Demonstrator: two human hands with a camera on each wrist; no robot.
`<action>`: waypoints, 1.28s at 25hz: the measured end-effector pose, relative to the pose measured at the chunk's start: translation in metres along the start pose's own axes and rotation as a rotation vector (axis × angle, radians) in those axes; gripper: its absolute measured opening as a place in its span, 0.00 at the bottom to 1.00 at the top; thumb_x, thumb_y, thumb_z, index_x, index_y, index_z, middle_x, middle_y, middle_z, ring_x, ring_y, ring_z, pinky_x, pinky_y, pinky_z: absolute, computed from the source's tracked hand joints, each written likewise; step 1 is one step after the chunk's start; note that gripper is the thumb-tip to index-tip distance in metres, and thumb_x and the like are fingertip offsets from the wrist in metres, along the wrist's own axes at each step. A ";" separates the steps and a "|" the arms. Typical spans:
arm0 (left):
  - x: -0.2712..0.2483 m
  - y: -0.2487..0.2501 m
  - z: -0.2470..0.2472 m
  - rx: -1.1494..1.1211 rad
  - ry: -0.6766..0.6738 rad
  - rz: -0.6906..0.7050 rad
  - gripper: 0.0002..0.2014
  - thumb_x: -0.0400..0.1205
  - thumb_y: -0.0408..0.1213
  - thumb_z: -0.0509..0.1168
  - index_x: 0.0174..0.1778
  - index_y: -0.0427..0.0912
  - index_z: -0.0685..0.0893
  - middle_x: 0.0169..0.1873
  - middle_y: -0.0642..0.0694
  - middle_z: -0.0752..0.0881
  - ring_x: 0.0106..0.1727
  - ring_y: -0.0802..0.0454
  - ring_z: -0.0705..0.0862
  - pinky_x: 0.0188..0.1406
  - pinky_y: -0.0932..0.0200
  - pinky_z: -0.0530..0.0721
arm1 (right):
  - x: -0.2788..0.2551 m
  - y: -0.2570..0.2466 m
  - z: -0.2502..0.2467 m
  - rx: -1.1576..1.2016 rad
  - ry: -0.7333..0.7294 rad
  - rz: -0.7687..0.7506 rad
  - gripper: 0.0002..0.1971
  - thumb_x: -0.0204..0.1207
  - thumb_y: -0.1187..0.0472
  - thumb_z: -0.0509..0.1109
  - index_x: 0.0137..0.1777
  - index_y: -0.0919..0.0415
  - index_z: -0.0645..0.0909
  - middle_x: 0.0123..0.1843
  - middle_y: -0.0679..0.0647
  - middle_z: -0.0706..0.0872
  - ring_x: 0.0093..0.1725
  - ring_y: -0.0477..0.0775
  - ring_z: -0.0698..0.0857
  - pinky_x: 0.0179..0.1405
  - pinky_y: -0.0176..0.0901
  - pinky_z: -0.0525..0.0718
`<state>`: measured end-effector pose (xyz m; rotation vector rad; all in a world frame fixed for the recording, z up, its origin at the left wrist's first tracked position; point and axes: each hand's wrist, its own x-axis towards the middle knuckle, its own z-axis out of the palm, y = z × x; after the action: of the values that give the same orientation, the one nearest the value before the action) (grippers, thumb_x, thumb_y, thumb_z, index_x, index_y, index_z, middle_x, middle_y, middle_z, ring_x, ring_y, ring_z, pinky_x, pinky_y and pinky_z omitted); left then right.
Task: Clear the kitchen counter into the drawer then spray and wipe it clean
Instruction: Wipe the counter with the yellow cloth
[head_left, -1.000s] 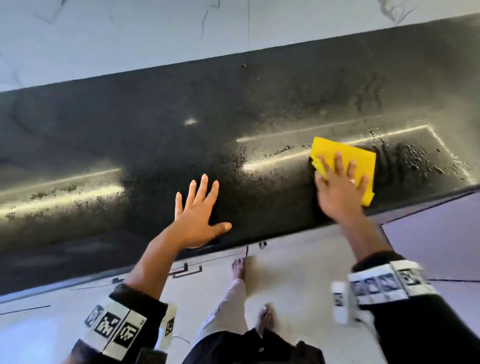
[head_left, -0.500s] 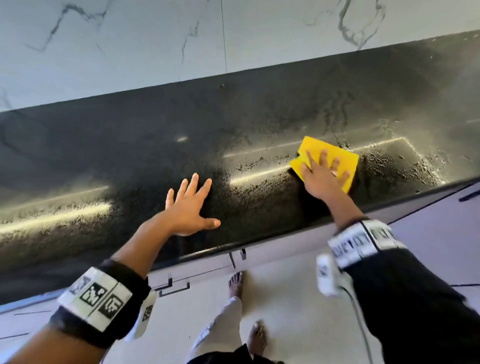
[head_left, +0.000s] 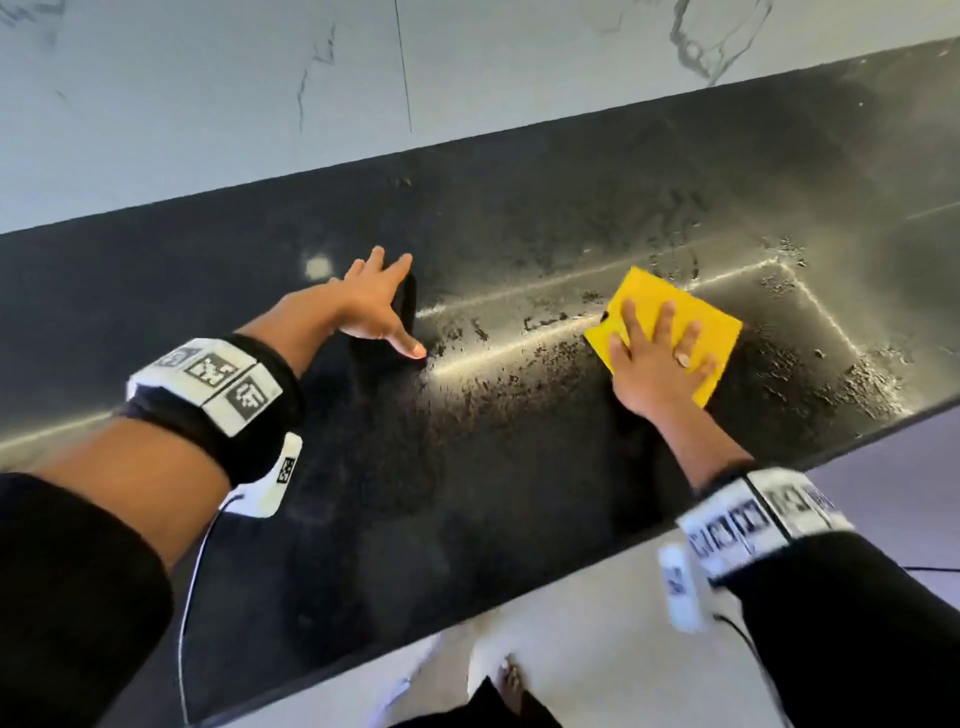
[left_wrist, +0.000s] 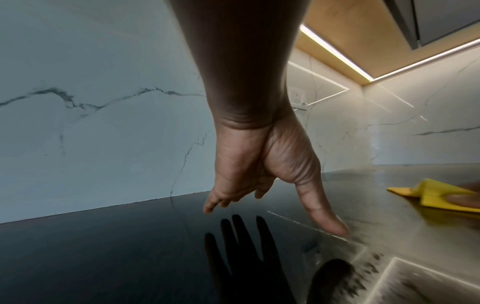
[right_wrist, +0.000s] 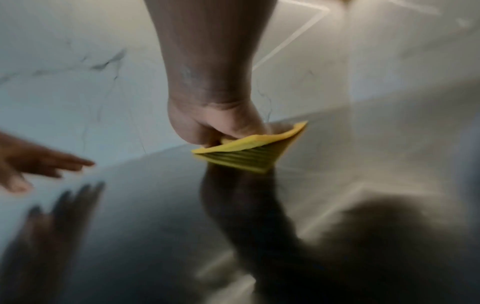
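A yellow cloth (head_left: 649, 288) lies flat on the wet black counter (head_left: 467, 467), right of centre. My right hand (head_left: 654, 358) presses on it with spread, straight fingers. The right wrist view is blurred and shows the cloth (right_wrist: 249, 158) under that hand (right_wrist: 215, 121). My left hand (head_left: 374, 306) reaches over the counter to the left of the cloth, fingers straight and holding nothing. In the left wrist view this hand (left_wrist: 262, 170) has its thumb tip at the surface and its fingers just above it. The cloth (left_wrist: 431, 195) shows at the right edge there.
Spray droplets (head_left: 857, 384) bead on the counter right of the cloth and around it. A white marble backsplash (head_left: 208, 104) runs along the back. The counter's front edge (head_left: 571, 571) is near my body, with the pale floor and a bare foot (head_left: 511, 686) below.
My right hand has slid the cloth leftward across the wet patch. My left hand has moved from near the front edge farther back over the counter. The view has moved closer.
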<state>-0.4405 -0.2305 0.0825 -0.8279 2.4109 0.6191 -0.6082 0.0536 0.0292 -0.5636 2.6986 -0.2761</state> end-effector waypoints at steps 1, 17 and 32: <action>0.013 0.001 -0.009 -0.011 -0.006 0.002 0.67 0.65 0.57 0.81 0.85 0.55 0.34 0.84 0.43 0.33 0.85 0.38 0.37 0.83 0.33 0.48 | 0.011 -0.032 0.002 -0.009 -0.020 0.034 0.28 0.89 0.44 0.46 0.85 0.34 0.38 0.88 0.54 0.31 0.85 0.70 0.33 0.79 0.78 0.38; 0.105 0.009 -0.057 -0.063 -0.032 0.069 0.76 0.55 0.65 0.81 0.81 0.59 0.25 0.79 0.49 0.21 0.78 0.37 0.21 0.71 0.23 0.26 | 0.080 -0.110 0.008 -0.343 -0.170 -0.838 0.27 0.83 0.34 0.36 0.82 0.28 0.39 0.87 0.43 0.33 0.85 0.56 0.30 0.81 0.62 0.31; 0.112 0.014 -0.056 -0.086 -0.106 0.020 0.79 0.51 0.69 0.79 0.76 0.60 0.19 0.75 0.54 0.15 0.73 0.41 0.14 0.70 0.25 0.21 | 0.228 -0.169 -0.033 -0.189 -0.167 -0.938 0.28 0.85 0.41 0.48 0.85 0.39 0.55 0.89 0.51 0.47 0.87 0.57 0.43 0.83 0.59 0.39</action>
<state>-0.5445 -0.2997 0.0624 -0.7872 2.3132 0.7599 -0.7566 -0.1901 0.0315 -1.7904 2.1236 -0.1886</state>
